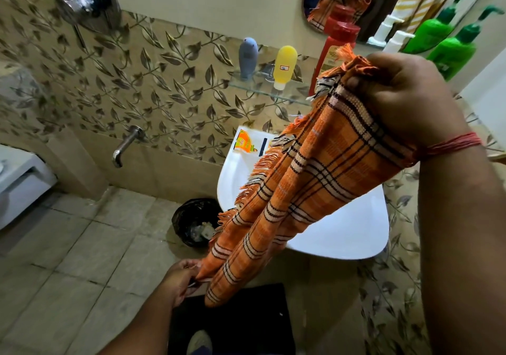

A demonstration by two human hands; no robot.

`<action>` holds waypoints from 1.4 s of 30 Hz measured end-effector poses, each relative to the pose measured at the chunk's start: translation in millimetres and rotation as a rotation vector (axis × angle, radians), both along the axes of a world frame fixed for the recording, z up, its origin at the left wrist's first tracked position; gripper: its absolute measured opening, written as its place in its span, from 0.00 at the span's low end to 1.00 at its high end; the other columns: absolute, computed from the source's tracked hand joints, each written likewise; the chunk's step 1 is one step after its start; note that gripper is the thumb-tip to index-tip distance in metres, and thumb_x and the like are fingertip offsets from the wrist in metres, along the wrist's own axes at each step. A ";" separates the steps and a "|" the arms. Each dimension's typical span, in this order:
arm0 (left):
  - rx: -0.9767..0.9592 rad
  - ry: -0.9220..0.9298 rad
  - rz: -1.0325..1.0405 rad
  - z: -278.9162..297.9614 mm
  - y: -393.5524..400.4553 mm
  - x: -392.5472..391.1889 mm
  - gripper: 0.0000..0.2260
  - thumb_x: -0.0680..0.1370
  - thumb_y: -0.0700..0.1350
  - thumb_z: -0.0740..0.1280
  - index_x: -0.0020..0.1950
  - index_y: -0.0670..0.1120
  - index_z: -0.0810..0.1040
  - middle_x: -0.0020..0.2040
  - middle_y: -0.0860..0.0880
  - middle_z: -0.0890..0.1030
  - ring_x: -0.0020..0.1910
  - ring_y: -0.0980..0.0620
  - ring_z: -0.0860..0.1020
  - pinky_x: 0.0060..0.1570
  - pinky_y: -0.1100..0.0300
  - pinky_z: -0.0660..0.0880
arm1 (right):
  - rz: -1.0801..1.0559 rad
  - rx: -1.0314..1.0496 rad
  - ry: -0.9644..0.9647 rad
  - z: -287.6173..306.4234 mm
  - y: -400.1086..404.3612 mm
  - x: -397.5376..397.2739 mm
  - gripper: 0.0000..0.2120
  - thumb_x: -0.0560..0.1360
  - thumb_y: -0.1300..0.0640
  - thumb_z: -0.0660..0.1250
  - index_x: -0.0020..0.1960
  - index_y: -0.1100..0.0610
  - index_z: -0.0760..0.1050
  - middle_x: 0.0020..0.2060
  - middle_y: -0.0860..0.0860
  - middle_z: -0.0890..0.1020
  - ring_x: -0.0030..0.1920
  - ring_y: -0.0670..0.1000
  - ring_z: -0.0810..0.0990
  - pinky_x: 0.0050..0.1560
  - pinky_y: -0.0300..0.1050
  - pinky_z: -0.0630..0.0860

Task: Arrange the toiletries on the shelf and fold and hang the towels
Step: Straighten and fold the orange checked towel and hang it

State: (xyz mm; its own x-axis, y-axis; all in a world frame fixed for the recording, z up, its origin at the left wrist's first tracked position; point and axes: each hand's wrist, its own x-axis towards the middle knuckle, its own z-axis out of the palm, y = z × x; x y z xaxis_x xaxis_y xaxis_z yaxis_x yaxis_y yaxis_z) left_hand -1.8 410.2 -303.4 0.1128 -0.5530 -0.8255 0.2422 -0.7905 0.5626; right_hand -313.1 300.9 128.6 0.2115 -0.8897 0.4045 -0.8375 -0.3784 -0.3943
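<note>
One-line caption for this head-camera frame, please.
Right hand grips the top of an orange plaid towel while left hand pinches its lower end, above the white sink.

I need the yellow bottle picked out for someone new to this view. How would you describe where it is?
Find the glass shelf on the leaf-patterned wall above the white sink. Two small bottles stand cap-down at its left end: the yellow bottle is the right one of the pair. Unlike the grey bottle beside it, it is bright yellow, with a white cap and a small white sticker.

Orange towel (309, 187) with black-and-cream checks; grey tube (247, 57), yellow tube (284, 65), red bottle (335, 50), green bottle (451, 50).
</note>
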 end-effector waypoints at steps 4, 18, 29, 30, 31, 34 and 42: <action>0.058 -0.072 0.101 -4.3 -6.7 0.9 0.09 0.81 0.33 0.61 0.59 0.38 0.76 0.51 0.36 0.81 0.42 0.44 0.79 0.38 0.55 0.78 | -0.002 -0.016 0.006 -0.2 -1.2 -5.2 0.11 0.80 0.54 0.66 0.61 0.53 0.78 0.47 0.45 0.78 0.48 0.47 0.77 0.44 0.36 0.70; -0.095 0.174 0.627 -11.3 -35.6 16.9 0.25 0.80 0.29 0.56 0.77 0.42 0.62 0.68 0.34 0.73 0.63 0.38 0.75 0.60 0.46 0.71 | -0.018 -0.049 0.001 -2.7 -10.0 -22.2 0.08 0.79 0.53 0.66 0.55 0.54 0.80 0.45 0.52 0.81 0.45 0.54 0.79 0.44 0.48 0.75; -0.079 -0.412 0.271 4.0 -43.7 -6.9 0.07 0.79 0.37 0.65 0.54 0.40 0.81 0.55 0.33 0.81 0.54 0.34 0.80 0.54 0.44 0.77 | 0.060 -0.083 0.010 10.7 -1.6 -11.4 0.10 0.79 0.51 0.66 0.57 0.54 0.80 0.47 0.49 0.81 0.48 0.51 0.79 0.48 0.46 0.76; -0.219 -0.359 0.197 23.6 -54.3 -20.4 0.04 0.79 0.37 0.66 0.48 0.44 0.80 0.50 0.36 0.82 0.51 0.35 0.80 0.50 0.46 0.77 | 0.069 -0.073 0.022 11.2 -0.9 -7.9 0.11 0.79 0.51 0.66 0.57 0.55 0.80 0.48 0.50 0.81 0.49 0.51 0.79 0.50 0.48 0.76; -0.355 -0.339 0.124 43.2 -66.0 -32.6 0.05 0.78 0.38 0.67 0.45 0.46 0.79 0.45 0.41 0.82 0.50 0.36 0.80 0.46 0.49 0.75 | 0.079 -0.059 0.038 11.6 -0.3 -4.2 0.11 0.79 0.50 0.66 0.57 0.55 0.80 0.48 0.51 0.81 0.49 0.52 0.79 0.51 0.49 0.77; -0.706 -0.257 0.083 126.8 -100.6 -67.7 0.04 0.81 0.41 0.67 0.47 0.48 0.79 0.44 0.47 0.82 0.47 0.45 0.81 0.49 0.55 0.77 | 0.096 -0.054 0.107 11.3 -1.4 3.1 0.11 0.78 0.49 0.67 0.56 0.53 0.80 0.47 0.51 0.82 0.48 0.52 0.80 0.52 0.50 0.78; -1.285 -0.061 -0.463 315.2 -108.3 -121.4 0.39 0.69 0.71 0.70 0.72 0.51 0.67 0.67 0.48 0.77 0.67 0.52 0.76 0.65 0.57 0.76 | 0.117 -0.029 0.158 15.4 2.6 11.8 0.06 0.77 0.47 0.68 0.51 0.46 0.79 0.42 0.44 0.80 0.45 0.48 0.79 0.50 0.51 0.79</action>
